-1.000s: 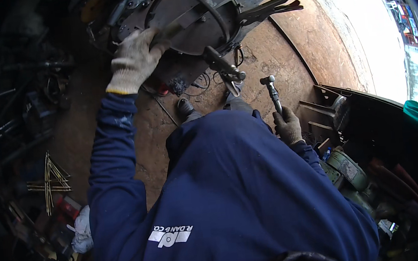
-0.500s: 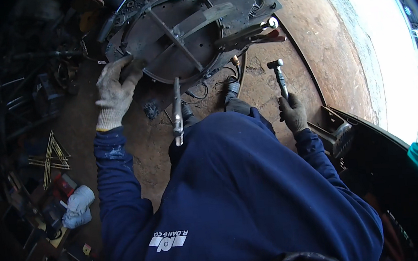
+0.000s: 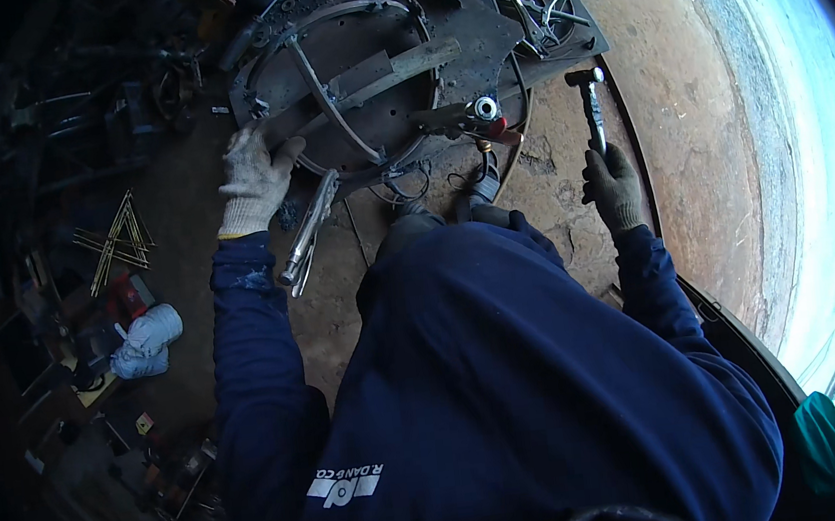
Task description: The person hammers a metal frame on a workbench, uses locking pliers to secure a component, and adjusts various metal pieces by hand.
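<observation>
Your gloved right hand [image 3: 614,186], fingers closed on the black hammer [image 3: 591,108], has lifted toward 2 o'clock. Your left hand [image 3: 254,179] keeps gripping the round dark steel frame [image 3: 359,65] at 10 o'clock, steadying it.

- the round metal frame [image 3: 369,74] is a dark, grimy disc with a thin ring round its rim and flat bars crossing it, lying flat on the ground
- locking pliers [image 3: 309,233] are clamped on the frame's lower-left edge, silvery handles angling down away from it
- the hammer [image 3: 591,108] stands upright just right of the frame, head on top
</observation>
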